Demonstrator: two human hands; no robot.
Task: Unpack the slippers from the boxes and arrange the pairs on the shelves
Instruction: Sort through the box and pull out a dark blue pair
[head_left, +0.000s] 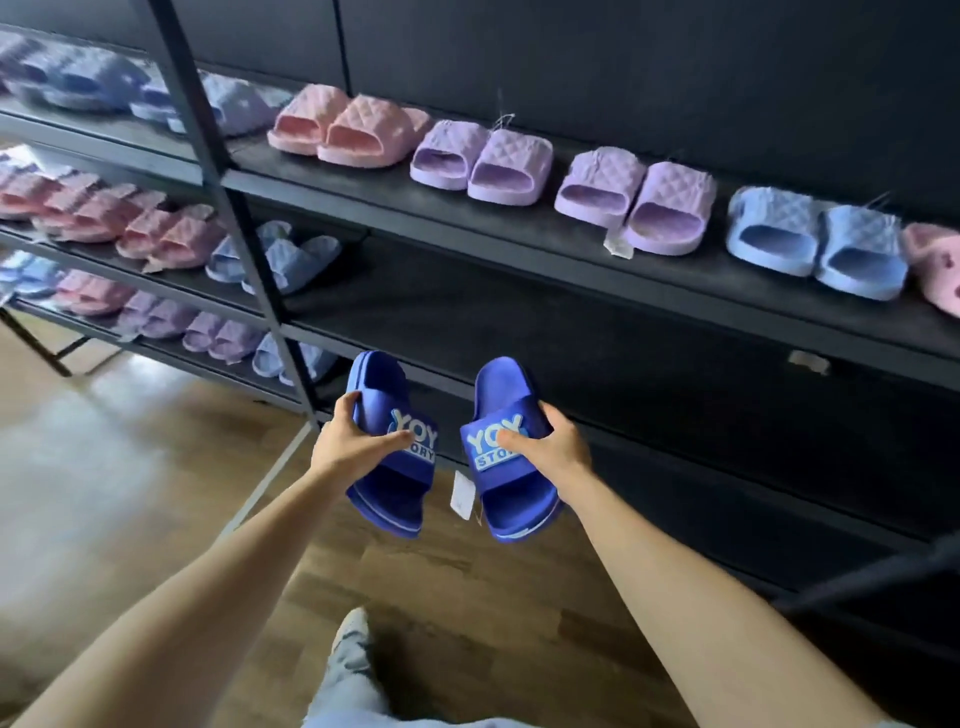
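- The left hand (358, 441) grips one dark blue slipper (382, 379): the thumb lies across the logo strap and the fingers curl round the outer edge.
- The right hand (553, 447) grips the matching slipper (501, 382) the same way, thumb on the strap and fingers wrapped round the far side.
- Both slippers are held side by side, just apart, toes towards the rack and heels hanging down. This likely keeps the pair together so both can be set down at once.
- A paper tag (462, 493) dangles between them.
- Just beyond the toes is the middle shelf (519, 322), which looks like the probable spot for this pair.
- Above, the top shelf (395, 221) carries quilted pairs in a row with openings facing out: a pink pair (337, 127), a lilac pair (480, 161), a second lilac pair (634, 200) and a light blue pair (815, 244).
- The wooden floor (130, 467) lies below.
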